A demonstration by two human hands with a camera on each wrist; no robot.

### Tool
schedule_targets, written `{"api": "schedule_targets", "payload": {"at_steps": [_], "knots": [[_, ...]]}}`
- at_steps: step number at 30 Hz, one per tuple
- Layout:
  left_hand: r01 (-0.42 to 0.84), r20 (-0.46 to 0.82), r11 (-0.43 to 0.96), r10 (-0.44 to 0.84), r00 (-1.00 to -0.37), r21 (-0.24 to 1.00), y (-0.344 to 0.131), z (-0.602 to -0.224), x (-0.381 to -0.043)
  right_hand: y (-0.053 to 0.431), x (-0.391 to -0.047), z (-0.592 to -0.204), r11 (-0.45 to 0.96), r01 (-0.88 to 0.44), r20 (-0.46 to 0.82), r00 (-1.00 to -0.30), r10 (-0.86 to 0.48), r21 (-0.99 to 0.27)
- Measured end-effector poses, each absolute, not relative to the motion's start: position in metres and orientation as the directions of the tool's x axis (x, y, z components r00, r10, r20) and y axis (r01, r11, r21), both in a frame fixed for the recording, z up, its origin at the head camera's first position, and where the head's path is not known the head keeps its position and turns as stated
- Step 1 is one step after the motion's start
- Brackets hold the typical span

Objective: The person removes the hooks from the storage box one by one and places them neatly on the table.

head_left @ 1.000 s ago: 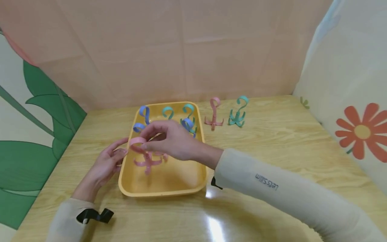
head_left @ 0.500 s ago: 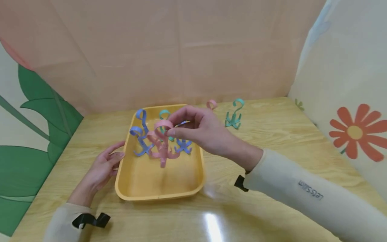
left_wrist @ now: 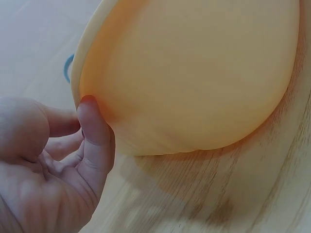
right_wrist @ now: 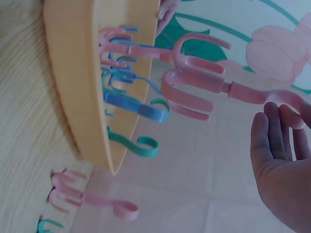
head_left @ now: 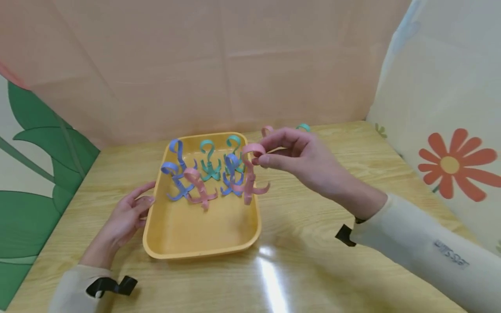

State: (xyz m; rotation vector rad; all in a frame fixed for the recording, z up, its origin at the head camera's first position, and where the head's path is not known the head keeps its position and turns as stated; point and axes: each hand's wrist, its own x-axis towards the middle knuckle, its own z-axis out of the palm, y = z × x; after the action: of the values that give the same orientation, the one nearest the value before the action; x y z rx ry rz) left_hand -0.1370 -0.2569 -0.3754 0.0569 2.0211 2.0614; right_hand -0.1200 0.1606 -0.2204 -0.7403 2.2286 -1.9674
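Observation:
My right hand (head_left: 301,161) pinches the curled top of a pink multi-claw hanging hook (head_left: 248,182) between thumb and fingers. The hook hangs upright above the right rim of a yellow tray (head_left: 195,254), apart from the table. At the tray's left rim, my left hand (head_left: 127,215) holds the edge; in the left wrist view its fingertips (left_wrist: 91,114) press against the wall just below the rim. Inside the tray stand three blue hooks (head_left: 181,191), two green hooks (head_left: 211,169) and a pink hook (head_left: 201,191).
Beyond the tray, a pink hook (right_wrist: 65,191) and a green hook (right_wrist: 46,225) stand on the wooden table (head_left: 313,243), mostly hidden behind my right hand in the head view. A pink cloth (head_left: 176,65) rises at the back, with flower-printed panels at both sides.
My right hand has moved to the right with the pink hook, from over the tray's left half to its right rim. My left hand has stayed at the tray's edge.

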Motion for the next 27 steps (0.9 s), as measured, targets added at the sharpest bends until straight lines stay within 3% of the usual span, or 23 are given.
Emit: {"api": "schedule_targets", "payload": {"at_steps": [7, 16, 27], "knots": [[-0.151, -0.142, -0.025, 0.212, -0.967, 0.988, -0.258, -0.374, -0.135, 0.192, -0.123, -0.228, 0.129, -0.274, 0.218, -0.917, -0.334, -0.953], [-0.137, -0.126, -0.033, 0.221, -0.967, 0.99, -0.259, -0.375, -0.135, 0.232, -0.136, -0.247, 0.029, -0.234, 0.217, -0.936, -0.276, -0.972], [-0.129, -0.119, -0.028, 0.232, -0.965, 0.991, -0.258, -0.374, -0.135, 0.272, -0.153, -0.27, 0.026, -0.2, 0.192, -0.965, -0.181, -0.98]]}}
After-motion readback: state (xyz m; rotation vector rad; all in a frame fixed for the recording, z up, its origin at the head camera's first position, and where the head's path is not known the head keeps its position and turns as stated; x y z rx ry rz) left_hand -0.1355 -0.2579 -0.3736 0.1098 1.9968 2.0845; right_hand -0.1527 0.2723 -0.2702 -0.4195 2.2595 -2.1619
